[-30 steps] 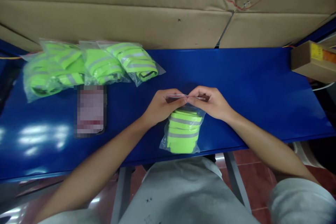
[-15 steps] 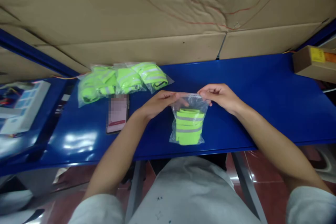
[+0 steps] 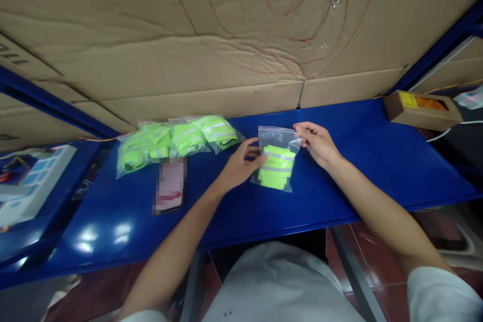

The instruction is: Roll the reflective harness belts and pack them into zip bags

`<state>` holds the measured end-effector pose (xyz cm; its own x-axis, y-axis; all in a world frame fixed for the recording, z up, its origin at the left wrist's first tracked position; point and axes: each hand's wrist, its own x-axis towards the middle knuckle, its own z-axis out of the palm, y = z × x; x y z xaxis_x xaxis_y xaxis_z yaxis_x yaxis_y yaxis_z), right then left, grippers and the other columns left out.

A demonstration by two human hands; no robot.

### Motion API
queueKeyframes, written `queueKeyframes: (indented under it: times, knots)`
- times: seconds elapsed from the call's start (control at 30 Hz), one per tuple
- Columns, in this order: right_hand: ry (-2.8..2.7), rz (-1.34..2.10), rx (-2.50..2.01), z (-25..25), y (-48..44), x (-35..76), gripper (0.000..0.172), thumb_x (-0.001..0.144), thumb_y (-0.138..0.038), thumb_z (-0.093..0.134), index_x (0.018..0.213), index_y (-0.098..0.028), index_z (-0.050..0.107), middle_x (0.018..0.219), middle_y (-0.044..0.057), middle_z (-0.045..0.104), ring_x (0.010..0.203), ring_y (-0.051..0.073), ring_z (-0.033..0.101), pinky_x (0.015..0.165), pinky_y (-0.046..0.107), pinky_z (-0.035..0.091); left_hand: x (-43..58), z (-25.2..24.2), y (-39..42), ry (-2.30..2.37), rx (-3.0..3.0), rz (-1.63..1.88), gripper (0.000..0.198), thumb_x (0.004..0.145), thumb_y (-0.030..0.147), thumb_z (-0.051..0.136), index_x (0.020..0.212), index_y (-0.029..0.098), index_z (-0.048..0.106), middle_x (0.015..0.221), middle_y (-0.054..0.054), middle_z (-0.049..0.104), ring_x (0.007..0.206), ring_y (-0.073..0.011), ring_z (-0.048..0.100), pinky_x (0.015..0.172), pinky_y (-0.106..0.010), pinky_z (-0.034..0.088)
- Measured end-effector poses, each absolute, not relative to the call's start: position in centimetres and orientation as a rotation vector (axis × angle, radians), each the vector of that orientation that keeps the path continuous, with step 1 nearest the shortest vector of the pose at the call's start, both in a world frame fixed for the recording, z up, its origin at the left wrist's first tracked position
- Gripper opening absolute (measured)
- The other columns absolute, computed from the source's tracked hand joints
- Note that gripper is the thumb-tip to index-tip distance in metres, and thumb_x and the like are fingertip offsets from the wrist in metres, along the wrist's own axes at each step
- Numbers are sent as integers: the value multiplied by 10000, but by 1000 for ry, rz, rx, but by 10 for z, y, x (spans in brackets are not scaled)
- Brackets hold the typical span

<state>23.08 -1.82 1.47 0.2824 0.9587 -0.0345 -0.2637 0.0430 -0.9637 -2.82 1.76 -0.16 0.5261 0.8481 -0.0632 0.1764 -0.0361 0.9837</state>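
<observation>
Holding one bag of green bands (image 3: pixel 277 162): my right hand (image 3: pixel 317 144) pinches its top corner, left hand (image 3: pixel 241 164) grips its side; shifting it, I judge, needs both.

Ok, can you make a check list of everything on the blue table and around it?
Surface: blue table, glossy, with light glare at the left.
Job's things: clear bag of neon yellow bands, between both hands.
Clutter: pile of bagged bands; flat blurred item; small cardboard box far right.
Hands: right hand pinches the bag's top corner; left hand touches its left edge, grip unclear.
Cables: white cable below the box.
Surroundings: cardboard sheets behind; white device on the left; red floor.
</observation>
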Motion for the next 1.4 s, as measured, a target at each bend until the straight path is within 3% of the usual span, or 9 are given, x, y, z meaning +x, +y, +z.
queueKeyframes:
  times: [0.17,0.43,0.57,0.77,0.93,1.07,1.17,1.27,1.4]
  knots:
    - [-829,1159,-1002,32,-32,226,324,679,-447,931,853,-232,761,693,-31,632,587,77,498,552,204,413,-22,-10,10,648,1350,583,1304,676,349,955,1638,275,78,1446,-183,595,1293,-297,623,1114,-467,480]
    - [-947,1205,-863,45,-47,223,432,777,-676,799,862,-255,750,737,5,651,669,133,557,628,261,461,-26,0,3,567,1648,779,590,766,363,896,1279,192,660,1283,-122,704,1167,-270,686,1011,-381,546]
    - [-859,1180,-960,38,-35,229,460,922,-684,633,965,-244,761,864,32,686,748,129,585,660,251,480,-30,14,-2,528,1940,1059,411,878,326,797,1248,206,665,1279,-122,700,1201,-242,674,1024,-363,539]
    - [-754,1554,-1159,17,-31,215,562,850,-728,688,1105,-229,735,1078,64,740,904,177,690,778,294,550,-37,16,-7,519,2445,1373,422,937,117,661,1312,311,639,1370,-76,686,1270,-227,655,1119,-433,469]
    - [-779,1965,-1040,22,-46,200,709,834,-811,625,1170,-196,730,1013,113,772,914,251,739,754,360,592,-44,12,-9,567,2588,914,332,962,177,650,1179,416,726,1393,0,681,1344,-280,611,1224,-552,313]
    - [-910,1831,-1091,24,-49,200,536,747,-520,872,1167,-217,734,1027,80,785,871,234,750,779,356,609,-41,7,-1,726,2438,1009,367,951,156,625,1211,404,701,1508,-11,585,1433,-301,511,1251,-588,253]
    - [-937,1647,-1119,24,-47,201,563,713,-328,915,1226,-270,691,1148,39,770,1004,223,742,915,363,594,-34,3,7,874,2101,1252,433,954,180,606,1358,329,571,1547,-85,502,1430,-290,490,1187,-522,402]
    - [-908,1529,-1149,26,-44,203,611,697,-291,924,1244,-291,652,1219,37,751,1111,250,720,957,385,587,-28,3,10,867,1574,1216,533,950,329,661,1428,298,426,1493,-125,487,1298,-262,580,1036,-428,539]
    - [-944,1478,-1114,28,-47,204,659,710,-302,919,1291,-300,607,1277,50,727,1167,273,699,974,406,584,-23,3,7,715,1319,957,759,866,451,780,1483,287,370,1458,-137,536,1334,-283,558,1097,-441,493]
